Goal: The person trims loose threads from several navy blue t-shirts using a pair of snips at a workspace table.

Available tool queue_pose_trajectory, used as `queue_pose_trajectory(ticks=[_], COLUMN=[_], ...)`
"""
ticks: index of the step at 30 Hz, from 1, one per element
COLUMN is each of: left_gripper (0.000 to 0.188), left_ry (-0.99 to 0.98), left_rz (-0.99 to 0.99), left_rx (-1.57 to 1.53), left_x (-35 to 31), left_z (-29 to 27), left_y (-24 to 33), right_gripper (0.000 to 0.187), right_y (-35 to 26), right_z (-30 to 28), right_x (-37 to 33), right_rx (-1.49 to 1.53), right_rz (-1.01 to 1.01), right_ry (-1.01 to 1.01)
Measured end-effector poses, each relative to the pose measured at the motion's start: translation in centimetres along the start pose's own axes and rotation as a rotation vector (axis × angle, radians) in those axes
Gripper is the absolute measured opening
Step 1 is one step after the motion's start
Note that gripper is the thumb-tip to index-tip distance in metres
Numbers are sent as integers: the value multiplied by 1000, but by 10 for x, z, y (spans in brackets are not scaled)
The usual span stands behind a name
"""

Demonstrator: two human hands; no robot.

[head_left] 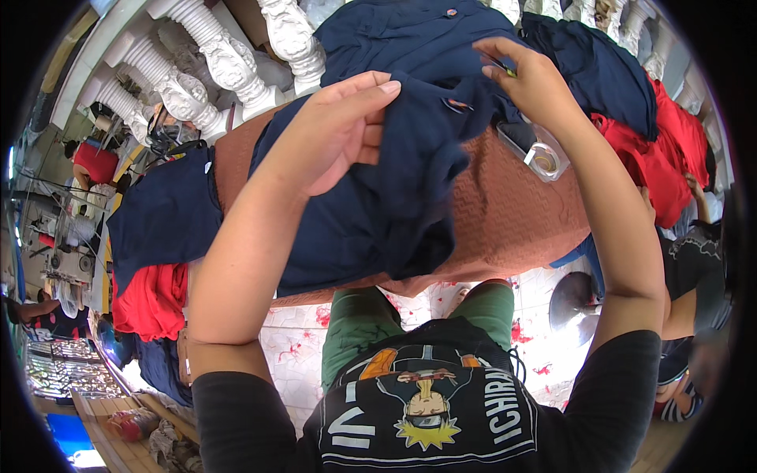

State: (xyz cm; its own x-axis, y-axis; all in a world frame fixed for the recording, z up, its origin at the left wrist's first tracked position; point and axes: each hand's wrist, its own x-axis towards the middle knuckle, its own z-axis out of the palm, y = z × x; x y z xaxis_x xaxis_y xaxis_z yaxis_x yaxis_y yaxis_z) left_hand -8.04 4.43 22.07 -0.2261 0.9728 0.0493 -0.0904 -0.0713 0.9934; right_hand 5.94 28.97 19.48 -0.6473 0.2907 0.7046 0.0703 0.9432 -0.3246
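Observation:
My left hand [347, 126] pinches the edge of a navy garment [418, 150] between thumb and fingers and lifts it off the cloth-covered surface. The raised fabric hangs in folds and carries a small orange-and-white patch [457, 105]. To its right, my right hand [536, 87] is closed around a small, thin dark tool [495, 60] with a yellow-green part; its exact kind is mostly hidden by the fingers. More navy fabric [378, 39] lies spread beyond both hands, with another small patch on it.
A clear plastic box [544, 160] holding a roll sits below my right wrist on the brown cloth [512, 213]. White balusters [229, 59] line the far side. Navy [169, 205] and red garments [666, 158] lie at the sides. Another person [698, 268] sits at right; a fan [572, 303] stands nearby.

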Motion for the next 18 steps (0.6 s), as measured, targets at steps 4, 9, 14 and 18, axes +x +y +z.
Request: queue_pose_trajectory(ticks=[4,9,14,18], left_gripper=[12,27,32,61], left_ry=[1,-44,35,-299], left_rz=[24,126,362,199], left_rx=[-281,-333,-117,1252], left_x=[12,25,32,21], left_z=[-3,0,25,-4], left_y=[-11,-22,-35,-57], right_gripper=[22,25,22,19], right_y=[-42,-74,-80,-89], right_z=[-31,-37,-24,-67], right_x=[-19,-53,-47,-37], right_rx=[306,575,780,1198], right_rz=[244,414,371,320], right_ry=[-241,-262,-106,76])
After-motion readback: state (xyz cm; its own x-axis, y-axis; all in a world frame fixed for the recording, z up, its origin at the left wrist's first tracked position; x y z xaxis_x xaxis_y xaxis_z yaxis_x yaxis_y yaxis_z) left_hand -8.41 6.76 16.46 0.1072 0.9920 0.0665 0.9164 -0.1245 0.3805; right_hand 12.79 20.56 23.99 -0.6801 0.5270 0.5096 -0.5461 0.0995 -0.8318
